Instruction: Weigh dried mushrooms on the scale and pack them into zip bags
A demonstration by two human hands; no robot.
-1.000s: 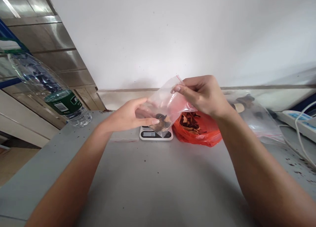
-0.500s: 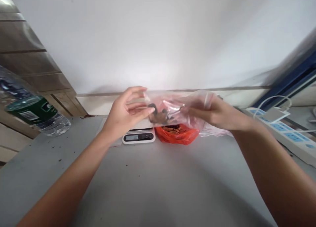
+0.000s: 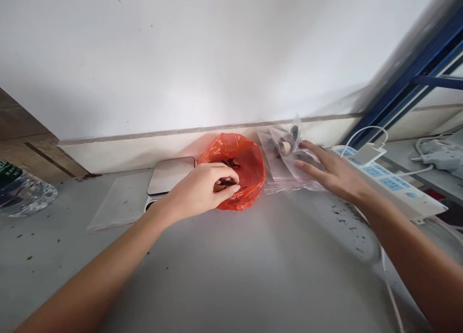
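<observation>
Left hand (image 3: 202, 190) fingers curl shut on dark pieces (image 3: 224, 183) inside the orange bag (image 3: 249, 164), beside the scale (image 3: 170, 174) at the back edge of the tabletop (image 3: 231, 275). Right hand (image 3: 331, 173) lies spread flat on the clear bags (image 3: 280, 161), near the power strip (image 3: 387, 183). The green label on the bottle (image 3: 21, 193) at the left edge is cut off and unreadable.

Grey table (image 3: 231, 275): scale (image 3: 170, 174), orange bag (image 3: 249, 164), clear bags (image 3: 280, 171).
</observation>
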